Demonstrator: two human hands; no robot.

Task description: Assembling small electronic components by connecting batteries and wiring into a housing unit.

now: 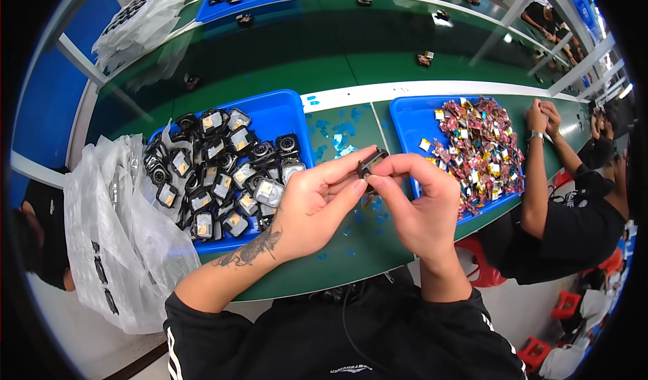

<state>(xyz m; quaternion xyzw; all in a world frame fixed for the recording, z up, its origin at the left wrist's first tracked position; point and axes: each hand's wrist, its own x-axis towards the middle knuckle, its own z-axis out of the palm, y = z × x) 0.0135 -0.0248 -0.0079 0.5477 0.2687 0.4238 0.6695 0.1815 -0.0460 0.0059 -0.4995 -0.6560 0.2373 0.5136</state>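
Note:
My left hand (312,208) holds a small black smartwatch case (371,161) between thumb and fingers, above the green work surface. My right hand (426,208) pinches thumb and forefinger at the case's near right side; whether a smaller part sits between those fingertips is hidden. To the left stands a blue tray (303,120) heaped with black watch cases (241,137), some showing a pale inside and others a round back. A second blue tray (405,125) at the right holds a pile of small dark red, white and yellow parts (476,154).
Small blue film scraps (337,137) lie between the trays. Clear plastic sheets (111,231) hang over the left table edge. Beyond a white rail (358,91) runs a green conveyor belt (304,56) with scattered parts. A co-worker's forearms (536,177) are close by on the right.

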